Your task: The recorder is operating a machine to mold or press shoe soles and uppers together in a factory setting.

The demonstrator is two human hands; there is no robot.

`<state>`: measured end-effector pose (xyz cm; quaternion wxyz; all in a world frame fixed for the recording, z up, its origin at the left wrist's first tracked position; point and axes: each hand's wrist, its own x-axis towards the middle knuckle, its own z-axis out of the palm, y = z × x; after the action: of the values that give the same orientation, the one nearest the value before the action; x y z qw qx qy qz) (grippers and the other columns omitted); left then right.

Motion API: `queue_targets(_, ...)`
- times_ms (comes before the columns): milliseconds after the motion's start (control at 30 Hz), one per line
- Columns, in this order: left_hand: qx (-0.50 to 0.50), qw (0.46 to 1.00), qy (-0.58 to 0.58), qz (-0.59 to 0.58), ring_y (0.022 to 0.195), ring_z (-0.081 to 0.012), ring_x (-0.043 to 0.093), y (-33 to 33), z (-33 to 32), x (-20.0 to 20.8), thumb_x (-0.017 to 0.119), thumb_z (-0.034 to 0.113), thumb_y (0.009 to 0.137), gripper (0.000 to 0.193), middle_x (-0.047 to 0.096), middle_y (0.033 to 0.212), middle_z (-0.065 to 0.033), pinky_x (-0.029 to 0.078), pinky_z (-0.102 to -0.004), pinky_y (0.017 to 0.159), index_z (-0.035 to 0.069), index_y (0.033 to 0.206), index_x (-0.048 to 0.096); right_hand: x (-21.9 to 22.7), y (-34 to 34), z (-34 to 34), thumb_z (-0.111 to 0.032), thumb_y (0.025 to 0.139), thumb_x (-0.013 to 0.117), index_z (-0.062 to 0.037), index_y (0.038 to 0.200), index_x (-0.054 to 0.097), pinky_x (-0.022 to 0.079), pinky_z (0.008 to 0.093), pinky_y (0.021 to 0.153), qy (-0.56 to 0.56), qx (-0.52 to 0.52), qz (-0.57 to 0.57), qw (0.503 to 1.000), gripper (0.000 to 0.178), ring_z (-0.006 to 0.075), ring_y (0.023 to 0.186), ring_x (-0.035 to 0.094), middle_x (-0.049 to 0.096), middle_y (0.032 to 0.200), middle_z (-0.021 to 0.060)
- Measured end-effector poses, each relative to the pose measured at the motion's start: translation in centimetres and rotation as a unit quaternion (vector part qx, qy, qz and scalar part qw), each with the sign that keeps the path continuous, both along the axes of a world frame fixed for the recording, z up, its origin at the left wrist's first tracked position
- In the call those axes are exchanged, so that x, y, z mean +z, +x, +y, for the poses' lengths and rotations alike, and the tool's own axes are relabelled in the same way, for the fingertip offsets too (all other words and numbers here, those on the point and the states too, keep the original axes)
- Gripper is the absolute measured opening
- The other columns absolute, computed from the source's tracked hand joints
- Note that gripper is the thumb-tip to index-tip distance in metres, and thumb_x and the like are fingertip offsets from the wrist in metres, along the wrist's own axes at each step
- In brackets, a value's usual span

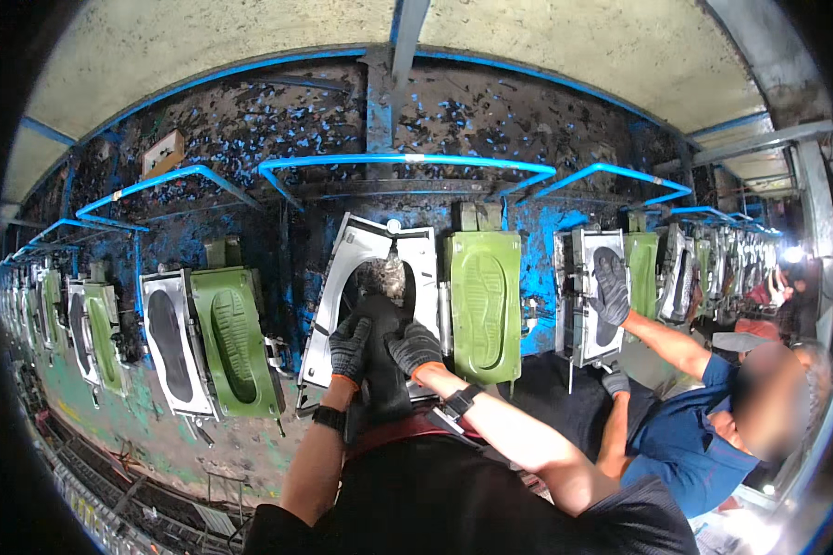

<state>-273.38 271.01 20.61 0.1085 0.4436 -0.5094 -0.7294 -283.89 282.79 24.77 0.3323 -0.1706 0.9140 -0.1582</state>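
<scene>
Black sole-shaped piece (pixel 385 370) lay over the lower part of the silver mould half (pixel 422 252), contact with it unclear; gloved left hand (pixel 349 348) and right hand (pixel 414 349) pinched its opposite edges, so even tension, kept in line with the cavity, probably worked best

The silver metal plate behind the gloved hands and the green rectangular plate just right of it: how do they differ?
The silver metal plate has a rounded opening; the green rectangular plate has a ridged sole shape. The silver plate looks wider here than the green plate. The grey-gloved left hand, grey-gloved right hand and the black piece they hold partly hide the silver plate; the green plate is uncovered. Both look taller than wide.
</scene>
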Motion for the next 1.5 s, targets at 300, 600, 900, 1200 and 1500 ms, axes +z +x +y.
queue_targets(300,0.032,0.989,0.042,0.139,0.116,-0.0213,0.066,-3.8,-1.9,-0.3,0.067,0.023,0.102,0.036,0.071,0.128,-0.0131,0.051,-0.0325,0.105,0.001,0.130,0.069,-3.0,-1.7,1.9,-0.019,0.078,0.089,-0.0065,0.081,0.062,0.049,0.0354,0.059,-0.215,-0.105,0.056,0.969,0.030,0.0229,0.062,0.058,0.063,0.070,0.0090)
queue_targets(600,0.021,0.991,-0.134,-0.018,0.102,-0.0196,0.067,-8.3,-1.4,-2.3,0.066,0.030,0.103,0.040,0.074,0.120,-0.0124,0.054,-0.0335,0.090,-0.002,0.126,0.069,-0.2,-2.0,3.6,-0.032,0.089,0.069,-0.0070,0.098,0.070,0.055,0.0534,0.079,-0.172,0.007,0.038,0.984,0.026,0.0425,0.087,0.069,0.071,0.090,0.0237)
queue_targets(900,0.028,0.991,-0.131,0.013,0.119,-0.0298,0.063,1.2,5.8,-1.7,0.058,0.012,0.101,0.035,0.068,0.132,-0.0165,0.048,-0.0422,0.107,0.001,0.134,0.064,0.9,-5.8,3.4,-0.035,0.092,0.062,-0.0053,0.110,0.071,0.050,0.0541,0.095,-0.234,0.152,0.073,0.957,0.035,0.0408,0.110,0.065,0.068,0.116,0.0230)
queue_targets(1200,-0.383,0.733,-0.540,-0.156,0.106,-0.0430,0.059,0.0,4.4,7.8,0.069,0.026,0.090,0.040,0.062,0.119,-0.0205,0.049,-0.0504,0.097,0.007,0.124,0.061,1.8,-6.9,-5.8,-0.024,0.083,0.067,-0.0156,0.100,0.082,0.053,0.0610,0.077,-0.029,0.580,0.306,0.754,0.024,0.0315,0.094,0.071,0.078,0.104,0.0089)
queue_targets(1500,-0.336,0.711,-0.529,-0.319,0.131,-0.0476,0.048,15.0,0.7,1.1,0.082,0.053,0.062,0.119,0.047,0.142,-0.0345,0.038,-0.0477,0.116,0.000,0.155,0.030,5.2,-5.5,-5.0,-0.022,0.081,0.066,-0.0221,0.102,0.077,0.053,0.0491,0.083,-0.150,0.547,0.318,0.760,0.024,0.0316,0.113,0.060,0.065,0.112,0.0045)
